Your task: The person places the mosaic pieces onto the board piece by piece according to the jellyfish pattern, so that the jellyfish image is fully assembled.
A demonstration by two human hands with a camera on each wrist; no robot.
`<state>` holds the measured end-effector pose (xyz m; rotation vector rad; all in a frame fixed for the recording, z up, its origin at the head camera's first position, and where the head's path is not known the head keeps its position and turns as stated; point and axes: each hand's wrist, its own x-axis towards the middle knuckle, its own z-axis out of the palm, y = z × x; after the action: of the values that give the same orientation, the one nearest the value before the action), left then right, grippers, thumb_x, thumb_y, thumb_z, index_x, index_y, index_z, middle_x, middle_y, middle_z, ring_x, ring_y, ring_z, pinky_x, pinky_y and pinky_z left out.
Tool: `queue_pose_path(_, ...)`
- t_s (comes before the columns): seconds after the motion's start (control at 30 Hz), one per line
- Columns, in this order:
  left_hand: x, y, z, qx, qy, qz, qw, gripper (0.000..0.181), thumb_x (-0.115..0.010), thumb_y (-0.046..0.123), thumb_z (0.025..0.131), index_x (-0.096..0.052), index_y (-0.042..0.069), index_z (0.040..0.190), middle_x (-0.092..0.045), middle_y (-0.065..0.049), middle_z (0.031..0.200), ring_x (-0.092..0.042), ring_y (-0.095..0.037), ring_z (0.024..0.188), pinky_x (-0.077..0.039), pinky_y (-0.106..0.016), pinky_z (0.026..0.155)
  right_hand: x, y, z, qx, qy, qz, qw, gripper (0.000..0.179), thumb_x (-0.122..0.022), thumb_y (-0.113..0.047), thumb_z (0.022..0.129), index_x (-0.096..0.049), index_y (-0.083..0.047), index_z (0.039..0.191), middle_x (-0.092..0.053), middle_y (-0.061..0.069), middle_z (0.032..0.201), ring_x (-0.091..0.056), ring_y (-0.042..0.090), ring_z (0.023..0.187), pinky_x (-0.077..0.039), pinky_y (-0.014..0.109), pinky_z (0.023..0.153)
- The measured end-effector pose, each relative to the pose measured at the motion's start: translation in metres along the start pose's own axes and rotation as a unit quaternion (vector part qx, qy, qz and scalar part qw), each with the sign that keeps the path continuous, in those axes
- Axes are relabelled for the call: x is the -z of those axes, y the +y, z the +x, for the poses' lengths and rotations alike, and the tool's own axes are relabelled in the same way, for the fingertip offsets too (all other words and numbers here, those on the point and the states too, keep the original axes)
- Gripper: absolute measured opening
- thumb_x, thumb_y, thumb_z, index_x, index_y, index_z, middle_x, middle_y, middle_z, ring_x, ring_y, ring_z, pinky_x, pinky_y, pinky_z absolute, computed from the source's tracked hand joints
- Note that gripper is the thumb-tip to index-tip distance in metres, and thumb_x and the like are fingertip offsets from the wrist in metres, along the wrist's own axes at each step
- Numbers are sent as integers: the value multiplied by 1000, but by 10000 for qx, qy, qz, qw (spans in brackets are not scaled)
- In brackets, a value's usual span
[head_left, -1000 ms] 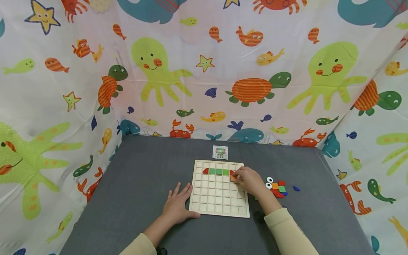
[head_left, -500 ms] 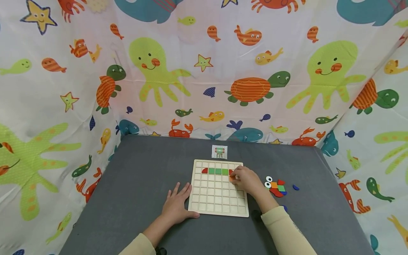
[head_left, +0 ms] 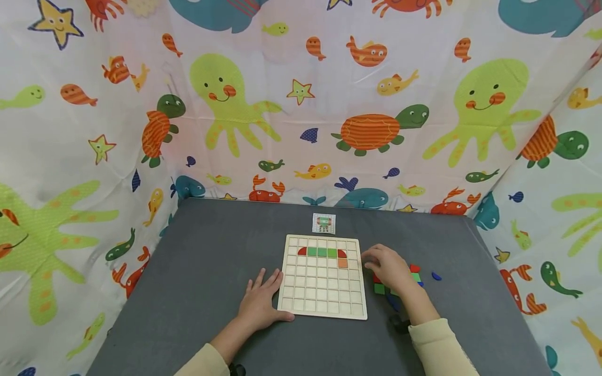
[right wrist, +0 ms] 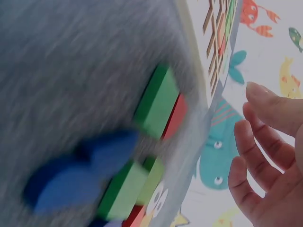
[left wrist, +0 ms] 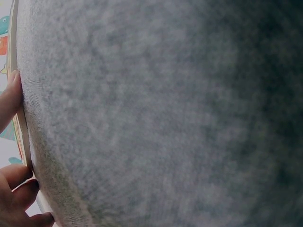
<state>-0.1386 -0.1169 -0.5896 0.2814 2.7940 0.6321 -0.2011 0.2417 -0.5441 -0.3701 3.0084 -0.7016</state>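
Observation:
A square wooden grid board (head_left: 322, 315) lies on the grey table. One row holds three green squares (head_left: 322, 253) between two red curved-edged pieces (head_left: 342, 254), and an orange square (head_left: 343, 263) sits below the right red one. My left hand (head_left: 262, 303) rests at the board's left edge, fingers extended and thumb spread toward the near corner. Just off the board's right side hovers my right hand (head_left: 388, 266), its fingers loosely bent with nothing between them. Beneath and beside it are loose pieces, among them a green block (right wrist: 158, 104) and blue curved pieces (right wrist: 71, 187); the hand partly hides this pile.
A small printed picture card (head_left: 324, 223) lies beyond the board. To the right of the pile is a lone blue piece (head_left: 436, 276). A white curtain (head_left: 291, 172) with sea animals hangs behind and around the table (head_left: 226, 250).
My right hand has let go of the orange square, leaving it in a cell, and has moved right, off the board to the loose pieces. The left hand has stayed put.

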Motion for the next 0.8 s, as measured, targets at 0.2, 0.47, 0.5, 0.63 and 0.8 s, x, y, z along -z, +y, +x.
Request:
queue_pose_path(0.2, 0, 0, 0, -29, 30, -11, 10000, 120, -85, 67, 63, -33, 18, 159, -30, -1, 166, -12, -37, 156, -15, -65, 121, 7, 16, -10, 96, -40, 107, 9999, 25, -76, -4, 88, -76, -11, 112, -68, 7, 110, -57, 19, 83, -52, 39, 73)
queue_pose_path(0.47, 0, -3, -1, 32, 67, 33, 10000, 121, -85, 68, 63, -33, 18, 160, -29, 0, 166, -11, -36, 157, -15, -65, 121, 2, 28, -17, 284, -789, 167, 9963, 40, -65, 13, 86, -76, -15, 114, -66, 9, 121, -61, 34, 114, -52, 54, 96)
queue_pose_path(0.5, 0, -3, -1, 22, 63, 39, 10000, 120, -84, 69, 63, -33, 18, 160, -29, 1, 166, -11, -36, 157, -15, -65, 121, 2, 29, -18, 294, -839, 131, 9960, 41, -64, 14, 86, -77, -15, 113, -66, 9, 121, -60, 35, 115, -51, 54, 97)
queue_pose_path(0.63, 0, -2, 0, -2, 31, -15, 10000, 120, -85, 68, 63, -33, 18, 160, -29, 1, 166, -11, -37, 157, -15, -65, 121, 2, 32, -21, 397, -899, -2, 9952, 41, -63, 15, 86, -79, -15, 110, -65, 8, 118, -60, 34, 113, -51, 55, 97)
queue_pose_path(0.8, -1, -1, 1, 48, -26, 27, 10000, 120, -85, 68, 63, -33, 19, 160, -29, 1, 166, -10, -36, 157, -14, -65, 121, 2, 35, -20, 343, -933, 19, 9950, 31, -71, 7, 88, -78, -13, 110, -63, 7, 114, -60, 31, 108, -53, 52, 93)
